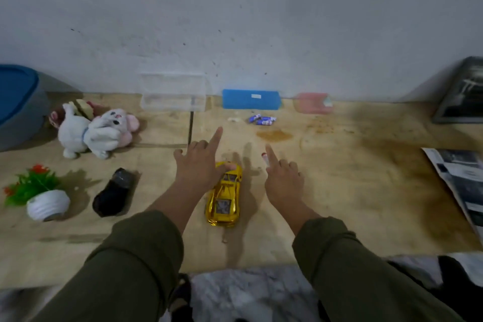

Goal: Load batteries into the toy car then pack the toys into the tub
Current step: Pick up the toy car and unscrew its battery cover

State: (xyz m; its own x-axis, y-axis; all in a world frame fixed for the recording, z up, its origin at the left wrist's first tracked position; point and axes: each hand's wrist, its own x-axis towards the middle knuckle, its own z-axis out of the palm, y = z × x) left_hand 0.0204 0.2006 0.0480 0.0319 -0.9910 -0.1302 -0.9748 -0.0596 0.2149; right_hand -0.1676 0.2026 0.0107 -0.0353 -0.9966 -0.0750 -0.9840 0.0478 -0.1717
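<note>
A worn, stained tabletop [339, 191] runs along a pale wall. At its far left corner stands a grey tub [23, 117] with a blue rim, the likely place for packing. Just right of it lies a heap of plush toys [96, 131], with a white rabbit on top. A clear plastic box [172, 98] sits against the wall, a blue case [251, 99] beside it and a pink case [312, 103] further right. Near the front left are a small potted plant [41, 196] and a dark toy car [113, 195].

The yellow toy car [224, 196] lies in the middle of the tabletop, between the two arms, nose toward the person. The left hand [201, 165] rests on its far end, the thumb touching the roof, the forefinger pointing straight out and the other fingers loosely curled; it grasps nothing firmly. The right hand [283, 178] hovers just beside the car with its forefinger out and the rest bent, holding nothing. The batteries [262, 120], a small blue cluster, lie near the blue case, well apart from both hands.

The step in hand appears to be taking up the car. It would go best if the left hand closes round the body and turns it belly-up, so the right can find the battery cover before fetching the cells. The glossy shell may slip under a light hold.
</note>
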